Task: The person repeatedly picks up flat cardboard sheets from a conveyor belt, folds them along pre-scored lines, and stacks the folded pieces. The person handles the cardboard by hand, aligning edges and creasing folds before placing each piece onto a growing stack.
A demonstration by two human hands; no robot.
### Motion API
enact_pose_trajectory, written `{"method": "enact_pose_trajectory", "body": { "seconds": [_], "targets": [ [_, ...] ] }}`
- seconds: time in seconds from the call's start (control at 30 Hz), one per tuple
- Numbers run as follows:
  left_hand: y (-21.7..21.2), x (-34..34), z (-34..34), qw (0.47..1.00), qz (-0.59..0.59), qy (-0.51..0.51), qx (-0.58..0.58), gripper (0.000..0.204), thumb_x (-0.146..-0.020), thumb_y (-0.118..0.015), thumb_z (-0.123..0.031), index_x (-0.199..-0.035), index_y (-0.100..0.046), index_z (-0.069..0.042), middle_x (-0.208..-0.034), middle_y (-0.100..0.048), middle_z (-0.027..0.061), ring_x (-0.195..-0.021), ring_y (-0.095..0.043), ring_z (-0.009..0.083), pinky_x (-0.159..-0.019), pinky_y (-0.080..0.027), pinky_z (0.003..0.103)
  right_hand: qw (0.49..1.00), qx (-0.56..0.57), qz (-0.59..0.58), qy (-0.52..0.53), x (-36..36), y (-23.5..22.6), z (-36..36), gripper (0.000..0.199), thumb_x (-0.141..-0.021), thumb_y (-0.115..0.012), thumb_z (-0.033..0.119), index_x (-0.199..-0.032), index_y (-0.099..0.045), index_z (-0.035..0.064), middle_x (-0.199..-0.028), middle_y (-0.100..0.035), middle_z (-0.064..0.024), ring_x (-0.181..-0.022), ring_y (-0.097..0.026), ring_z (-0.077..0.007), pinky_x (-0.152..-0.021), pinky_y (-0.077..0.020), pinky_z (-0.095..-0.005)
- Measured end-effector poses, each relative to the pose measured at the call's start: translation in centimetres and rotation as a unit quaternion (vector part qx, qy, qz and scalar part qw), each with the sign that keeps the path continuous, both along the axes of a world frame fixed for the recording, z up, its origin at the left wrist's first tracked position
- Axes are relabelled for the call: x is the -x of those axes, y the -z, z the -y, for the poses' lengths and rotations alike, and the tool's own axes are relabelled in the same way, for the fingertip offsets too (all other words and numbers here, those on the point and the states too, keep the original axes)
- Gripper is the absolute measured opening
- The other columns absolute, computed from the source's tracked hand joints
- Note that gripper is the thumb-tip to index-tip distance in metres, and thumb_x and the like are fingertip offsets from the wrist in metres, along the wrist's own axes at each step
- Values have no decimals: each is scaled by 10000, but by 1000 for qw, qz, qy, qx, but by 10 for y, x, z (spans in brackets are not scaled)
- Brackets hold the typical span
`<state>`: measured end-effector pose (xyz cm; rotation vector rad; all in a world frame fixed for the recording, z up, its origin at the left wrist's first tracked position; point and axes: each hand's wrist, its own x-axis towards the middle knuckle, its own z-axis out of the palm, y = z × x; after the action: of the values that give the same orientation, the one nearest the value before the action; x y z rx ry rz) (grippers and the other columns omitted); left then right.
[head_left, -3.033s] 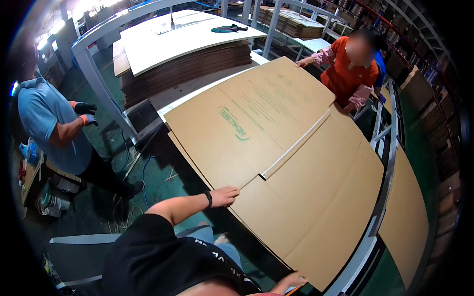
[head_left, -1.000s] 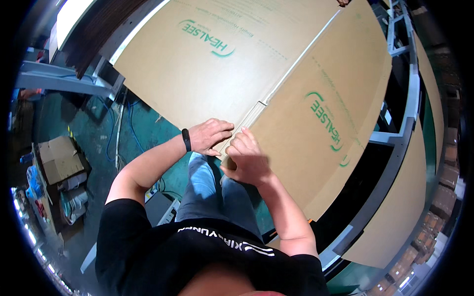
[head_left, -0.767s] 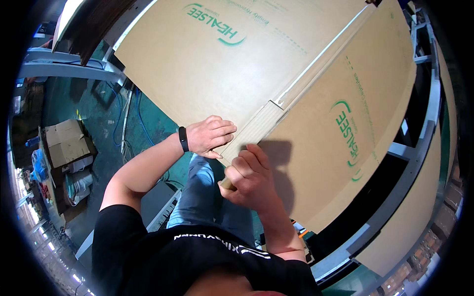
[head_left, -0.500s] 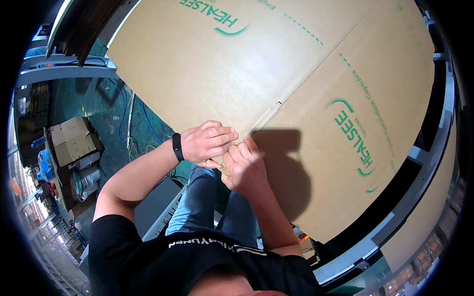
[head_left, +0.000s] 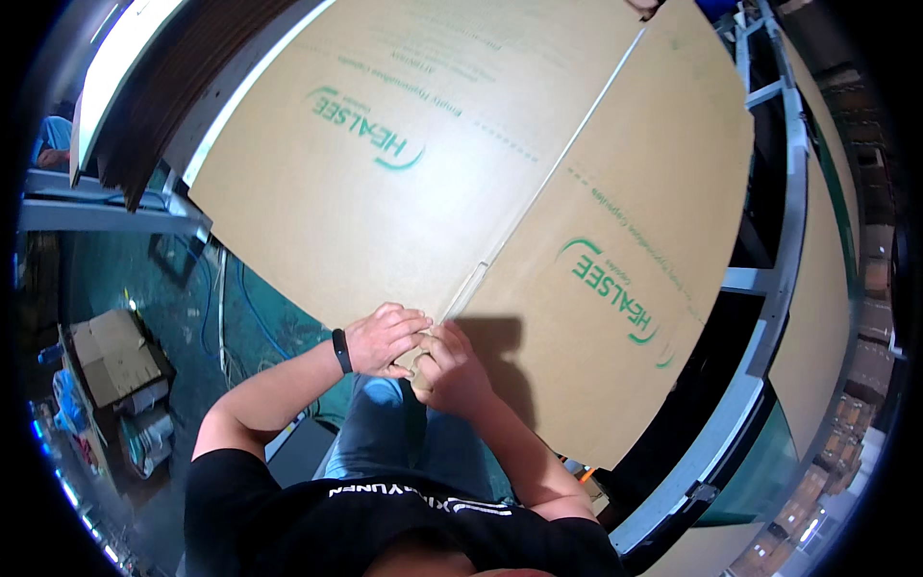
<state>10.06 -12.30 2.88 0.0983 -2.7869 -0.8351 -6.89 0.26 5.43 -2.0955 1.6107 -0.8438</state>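
A large flat brown cardboard sheet [head_left: 385, 226] with green print stretches away in front of me. A pale straight seam [head_left: 548, 178] runs across it from the far end to my hands, with a narrow slot [head_left: 468, 288] near its close end. My left hand [head_left: 386, 338], a black band on the wrist, pinches the sheet's near edge just left of the seam. Touching it, my right hand [head_left: 450, 367] is curled around the same edge. A small bent piece of cardboard [head_left: 415, 361] shows between them; the fingertips' exact grip is partly hidden.
Another person's hand [head_left: 644, 5] is at the sheet's far end. A stack of brown sheets [head_left: 183, 106] stands at the upper left. A grey metal frame [head_left: 731, 438] curves along the right. An open cardboard box [head_left: 113, 354] and hoses [head_left: 245, 298] lie on the green floor.
The sheet and my hands sit lower in the picture, and its far end with another person's hand has come into view. The seam shows as a pale line. Both hands keep their grip.
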Motion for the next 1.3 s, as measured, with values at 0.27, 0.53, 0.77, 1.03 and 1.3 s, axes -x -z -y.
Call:
{"method": "enact_pose_trajectory", "body": {
  "seconds": [0.27,0.53,0.77,1.03,1.3],
  "targets": [
    [-12,3,1,999,15,17,24,640,-722,-679,-457,-1237,-525,-108,-1284,-501,113,-1193,-480,288,-950,-382,456,997,62,9,55,-4,-20,-4,219,-647,-667,113,-836,-594,31,-1065,-564,-127,-1127,-524,-341,-1034,-393,-541],
    [-15,5,0,987,6,83,136,424,-767,-653,-343,-1130,-588,-134,-1239,-540,63,-1206,-456,260,-930,-361,430,995,8,36,96,-9,-30,-13,414,-617,-752,156,-996,-608,71,-1166,-574,-116,-1193,-502,-349,-1071,-362,-510],
    [-22,9,1,979,6,135,151,414,-747,-666,-324,-1062,-578,-72,-1109,-576,101,-1151,-491,272,-965,-379,415,996,-8,22,86,-12,-40,-16,506,-602,-797,189,-1048,-609,42,-1209,-562,-161,-1230,-476,-366,-1085,-338,-509],
    [-20,6,-6,990,-23,104,88,438,-743,-677,-317,-1068,-573,-42,-1145,-573,119,-1176,-487,285,-1019,-360,432,997,-6,17,81,-12,-29,-20,575,-592,-813,186,-1102,-597,30,-1251,-543,-171,-1249,-460,-370,-1084,-338,-506],
    [-9,-1,-16,994,-76,19,-77,581,-654,-765,-234,-1151,-545,-28,-1225,-530,149,-1171,-482,346,-999,-390,472,997,-11,9,78,-9,-22,-21,725,-596,-810,210,-1234,-532,9,-1280,-529,-181,-1262,-450,-375,-1088,-338,-495]
  ]
}}
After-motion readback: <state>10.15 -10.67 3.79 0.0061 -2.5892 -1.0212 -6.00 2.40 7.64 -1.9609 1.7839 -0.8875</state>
